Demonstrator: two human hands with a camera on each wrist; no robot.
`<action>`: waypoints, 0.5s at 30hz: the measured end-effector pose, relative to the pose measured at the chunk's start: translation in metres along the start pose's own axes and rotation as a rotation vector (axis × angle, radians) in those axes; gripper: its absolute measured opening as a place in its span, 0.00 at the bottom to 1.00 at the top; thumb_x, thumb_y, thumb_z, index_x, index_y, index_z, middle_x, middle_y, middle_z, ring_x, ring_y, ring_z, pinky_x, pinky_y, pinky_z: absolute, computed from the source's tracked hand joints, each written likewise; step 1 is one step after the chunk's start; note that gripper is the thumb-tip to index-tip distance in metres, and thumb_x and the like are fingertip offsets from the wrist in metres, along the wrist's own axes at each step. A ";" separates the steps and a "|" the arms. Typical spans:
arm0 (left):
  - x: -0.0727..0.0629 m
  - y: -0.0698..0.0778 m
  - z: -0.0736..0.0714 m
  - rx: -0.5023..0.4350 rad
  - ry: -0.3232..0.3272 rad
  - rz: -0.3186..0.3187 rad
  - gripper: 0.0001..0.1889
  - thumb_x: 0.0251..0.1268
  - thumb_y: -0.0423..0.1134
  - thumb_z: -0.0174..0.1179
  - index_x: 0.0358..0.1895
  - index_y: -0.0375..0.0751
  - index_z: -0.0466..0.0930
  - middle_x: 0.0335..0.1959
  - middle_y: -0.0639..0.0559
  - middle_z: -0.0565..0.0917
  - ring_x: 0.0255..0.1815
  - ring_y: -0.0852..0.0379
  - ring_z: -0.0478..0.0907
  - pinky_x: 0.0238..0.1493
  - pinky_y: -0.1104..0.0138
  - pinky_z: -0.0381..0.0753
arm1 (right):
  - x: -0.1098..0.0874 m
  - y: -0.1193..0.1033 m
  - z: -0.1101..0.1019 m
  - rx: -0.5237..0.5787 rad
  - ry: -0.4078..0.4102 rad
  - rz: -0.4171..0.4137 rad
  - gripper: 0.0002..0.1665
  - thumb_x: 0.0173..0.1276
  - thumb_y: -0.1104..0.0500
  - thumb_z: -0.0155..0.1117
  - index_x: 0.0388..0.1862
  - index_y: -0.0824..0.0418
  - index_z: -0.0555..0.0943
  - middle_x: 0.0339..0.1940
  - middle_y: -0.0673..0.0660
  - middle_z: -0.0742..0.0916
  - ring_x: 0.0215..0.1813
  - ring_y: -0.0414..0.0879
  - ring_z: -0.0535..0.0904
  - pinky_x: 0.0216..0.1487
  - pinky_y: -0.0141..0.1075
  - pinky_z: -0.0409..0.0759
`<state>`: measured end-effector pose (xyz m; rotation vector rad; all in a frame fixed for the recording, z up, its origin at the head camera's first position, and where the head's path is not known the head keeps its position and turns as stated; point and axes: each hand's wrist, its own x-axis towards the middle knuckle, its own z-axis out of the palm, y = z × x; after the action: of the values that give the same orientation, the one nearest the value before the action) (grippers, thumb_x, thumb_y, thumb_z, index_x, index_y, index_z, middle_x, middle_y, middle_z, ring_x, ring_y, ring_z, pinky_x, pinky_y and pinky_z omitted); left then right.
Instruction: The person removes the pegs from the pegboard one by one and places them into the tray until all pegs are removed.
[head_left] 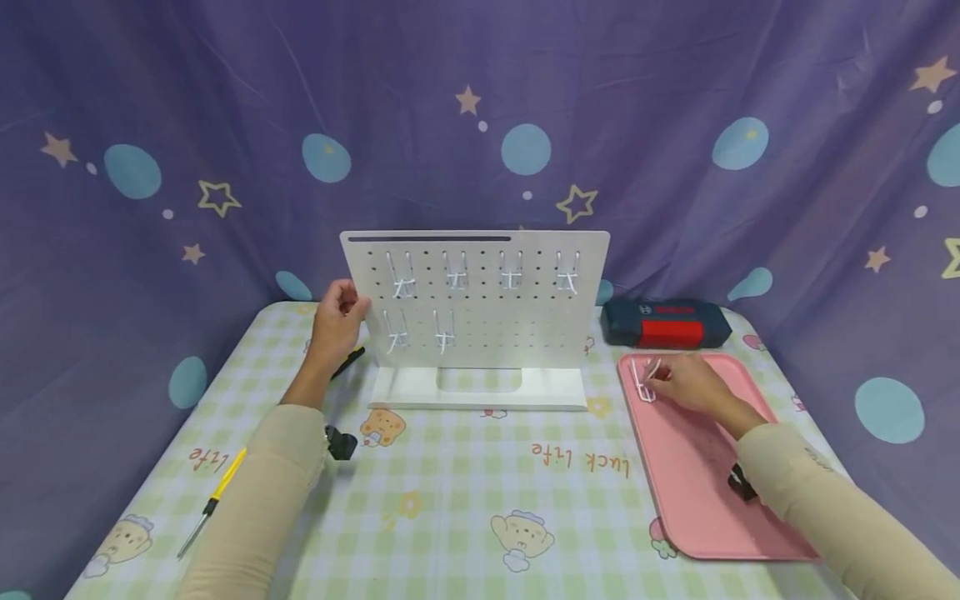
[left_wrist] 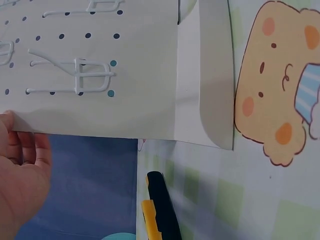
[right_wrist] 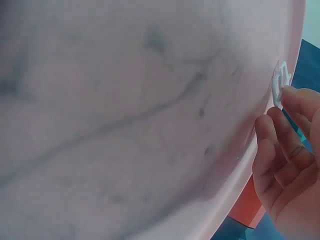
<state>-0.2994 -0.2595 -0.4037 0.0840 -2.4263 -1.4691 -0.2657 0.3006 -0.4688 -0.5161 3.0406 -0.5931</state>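
Observation:
A white pegboard [head_left: 487, 333] stands upright on its base at the middle of the table, with several white wire hooks [head_left: 512, 275] along its upper part and two more [head_left: 445, 333] lower on the left. My left hand [head_left: 335, 325] grips the board's left edge, the thumb on the front face in the left wrist view. Over the far left corner of a pink tray [head_left: 697, 500], my right hand [head_left: 693, 385] pinches a white wire hook [head_left: 642, 383] between thumb and fingertips. The right wrist view shows only part of that hook [right_wrist: 281, 80].
Behind the tray lies a dark blue and red tool case [head_left: 667, 325]. A yellow-handled screwdriver [head_left: 217, 496] lies left of my left forearm. A black and yellow tool [left_wrist: 162, 210] is beside the board's left side. A purple curtain [head_left: 420, 75] hangs behind the table.

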 end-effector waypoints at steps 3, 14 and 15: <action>0.000 0.001 0.000 -0.003 -0.001 -0.008 0.14 0.79 0.41 0.51 0.60 0.40 0.68 0.49 0.50 0.73 0.52 0.53 0.70 0.55 0.66 0.73 | 0.001 -0.001 0.000 -0.004 -0.014 0.004 0.02 0.65 0.56 0.70 0.32 0.51 0.88 0.31 0.49 0.90 0.36 0.45 0.83 0.47 0.49 0.83; -0.001 0.001 -0.001 -0.010 -0.002 -0.009 0.12 0.79 0.40 0.52 0.58 0.41 0.68 0.48 0.50 0.73 0.51 0.54 0.69 0.53 0.66 0.73 | -0.003 -0.009 -0.023 -0.045 -0.005 -0.056 0.08 0.62 0.63 0.69 0.41 0.59 0.87 0.29 0.50 0.88 0.32 0.42 0.81 0.38 0.42 0.82; -0.001 0.002 -0.001 -0.010 -0.003 -0.005 0.12 0.79 0.40 0.52 0.58 0.40 0.68 0.48 0.50 0.73 0.51 0.54 0.69 0.53 0.66 0.73 | -0.003 -0.010 -0.027 -0.052 -0.009 -0.062 0.09 0.62 0.64 0.68 0.42 0.59 0.87 0.29 0.50 0.88 0.32 0.42 0.81 0.38 0.41 0.82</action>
<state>-0.2982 -0.2596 -0.4019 0.0861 -2.4226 -1.4851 -0.2612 0.3028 -0.4402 -0.6156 3.0481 -0.5134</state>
